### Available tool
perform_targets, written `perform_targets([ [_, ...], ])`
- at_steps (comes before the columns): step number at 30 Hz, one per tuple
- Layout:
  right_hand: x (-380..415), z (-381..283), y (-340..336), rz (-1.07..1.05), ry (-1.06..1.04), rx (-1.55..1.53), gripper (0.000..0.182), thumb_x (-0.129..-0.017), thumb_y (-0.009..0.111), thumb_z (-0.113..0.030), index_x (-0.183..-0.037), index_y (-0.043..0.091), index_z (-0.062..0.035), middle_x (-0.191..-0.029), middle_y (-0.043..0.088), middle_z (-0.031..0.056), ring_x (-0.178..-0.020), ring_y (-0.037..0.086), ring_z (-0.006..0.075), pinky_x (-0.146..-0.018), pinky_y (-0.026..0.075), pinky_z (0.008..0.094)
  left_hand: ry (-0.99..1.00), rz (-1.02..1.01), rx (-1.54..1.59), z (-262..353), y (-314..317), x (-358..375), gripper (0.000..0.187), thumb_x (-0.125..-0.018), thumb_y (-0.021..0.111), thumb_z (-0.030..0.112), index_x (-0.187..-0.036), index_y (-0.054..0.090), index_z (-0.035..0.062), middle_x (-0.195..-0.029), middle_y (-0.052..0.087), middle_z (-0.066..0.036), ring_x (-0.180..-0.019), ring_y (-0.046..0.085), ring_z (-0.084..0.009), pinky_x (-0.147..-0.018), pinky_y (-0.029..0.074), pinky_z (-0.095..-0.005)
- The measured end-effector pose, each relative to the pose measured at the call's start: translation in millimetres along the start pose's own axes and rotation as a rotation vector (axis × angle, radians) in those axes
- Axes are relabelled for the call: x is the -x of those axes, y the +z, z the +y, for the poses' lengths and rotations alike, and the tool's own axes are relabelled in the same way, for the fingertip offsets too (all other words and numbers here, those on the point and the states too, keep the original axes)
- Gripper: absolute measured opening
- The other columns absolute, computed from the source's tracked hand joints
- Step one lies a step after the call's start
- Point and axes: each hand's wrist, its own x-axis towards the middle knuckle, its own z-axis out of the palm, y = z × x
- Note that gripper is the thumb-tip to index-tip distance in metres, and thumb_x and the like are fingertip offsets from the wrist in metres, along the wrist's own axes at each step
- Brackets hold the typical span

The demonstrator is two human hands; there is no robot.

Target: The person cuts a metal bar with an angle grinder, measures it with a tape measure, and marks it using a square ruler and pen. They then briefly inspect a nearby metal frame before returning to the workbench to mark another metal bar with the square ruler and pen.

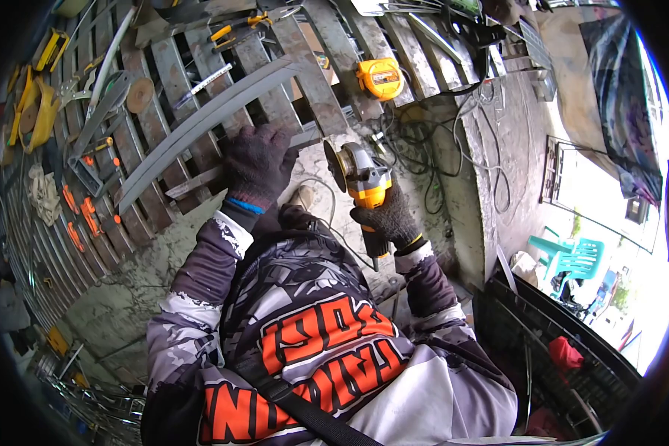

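My right hand [392, 215], in a dark knit glove, is wrapped round the body of a yellow and black angle grinder [370, 192]. The grinder's disc [335, 168] faces left, close to the slatted metal bench's edge. At that edge my left hand [259, 160], gloved too, has its fingers curled over a flat metal bar [195, 183]; the bar's other end shows right of the fingers. Just beyond the left hand, long grey metal strips [208, 126] lie side by side across the slats.
A yellow tape measure [380, 79], a marker [204, 85], yellow-handled pliers [238, 30] and orange clamps [89, 215] lie on the bench [167, 67]. Black cables [427, 145] coil on the concrete at right. A teal plastic chair [576, 256] stands outside.
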Motion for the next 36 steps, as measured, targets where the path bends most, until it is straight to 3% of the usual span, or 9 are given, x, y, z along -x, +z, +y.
perform_targets([
  [2,-0.8,0.1,1.2,0.001,-0.012,-0.005,0.105,-0.063,0.088,-0.014,-0.154,0.035,-0.0074,-0.126,0.064,0.0139,-0.112,0.063,0.026,-0.098,0.053,0.0392,-0.058,-0.085,0.004,3.0,0.3,3.9,0.032,-0.083,0.073,0.028,-0.11,0.069,0.013,-0.106,0.067,-0.01,-0.094,0.063,-0.034,-0.078,0.051,-0.0489],
  [10,-0.9,-6.7,-1.0,0.013,0.013,0.005,0.104,-0.064,0.086,-0.012,-0.154,0.035,-0.0073,-0.125,0.064,0.0139,-0.111,0.064,0.0258,-0.097,0.054,0.0389,-0.118,-0.059,-0.107,1.4,8.3,-2.0,0.03,-0.085,0.073,0.029,-0.11,0.067,0.0141,-0.106,0.064,-0.01,-0.098,0.063,-0.0338,-0.08,0.053,-0.047],
  [13,-2.8,-3.1,-1.0,0.024,-0.076,0.013,0.103,-0.064,0.085,-0.011,-0.154,0.035,-0.0076,-0.125,0.064,0.0136,-0.109,0.064,0.0256,-0.095,0.054,0.0388,-0.099,-0.042,-0.083,0.3,7.0,-1.4,0.03,-0.085,0.073,0.03,-0.11,0.067,0.0142,-0.106,0.064,-0.01,-0.098,0.063,-0.034,-0.08,0.054,-0.0468],
  [15,-4.1,-4.5,1.7,0.059,-0.11,-0.02,0.094,-0.066,0.088,-0.015,-0.148,0.044,-0.0046,-0.123,0.065,0.0098,-0.106,0.064,0.0206,-0.093,0.055,0.0379,-0.097,-0.031,-0.066,-0.6,7.0,-1.1,0.03,-0.085,0.073,0.03,-0.11,0.067,0.0142,-0.107,0.064,-0.01,-0.097,0.063,-0.0344,-0.08,0.054,-0.047],
  [18,-9.1,-3.1,3.9,0.048,-0.126,-0.069,0.092,-0.065,0.088,-0.014,-0.145,0.045,-0.0047,-0.123,0.064,0.0096,-0.105,0.063,0.0205,-0.092,0.055,0.0378,-0.107,-0.036,-0.021,-2.8,8.8,-0.4,0.039,-0.083,0.073,0.031,-0.116,0.07,0.0123,-0.108,0.066,-0.012,-0.099,0.063,-0.0368,-0.082,0.052,-0.0509],
  [21,-12.3,-3.6,3.4,0.008,-0.051,-0.023,0.102,-0.065,0.084,-0.009,-0.154,0.035,-0.0094,-0.124,0.064,0.0125,-0.109,0.064,0.0242,-0.095,0.054,0.0381,-0.121,-0.031,0.02,-1.9,7.3,-1.6,0.037,-0.081,0.073,0.026,-0.115,0.07,0.0105,-0.104,0.066,-0.014,-0.096,0.064,-0.0384,-0.081,0.053,-0.0516],
  [36,-23.1,3.8,3.9,0.014,-0.115,-0.018,0.101,-0.064,0.085,-0.014,-0.153,0.037,-0.0096,-0.12,0.067,0.0137,-0.105,0.066,0.0248,-0.093,0.055,0.0386,-0.088,0.06,0.055,-1.1,4.0,-1.7,0.034,-0.08,0.072,0.023,-0.112,0.073,0.0096,-0.102,0.067,-0.013,-0.094,0.064,-0.0383,-0.081,0.053,-0.0507],
])
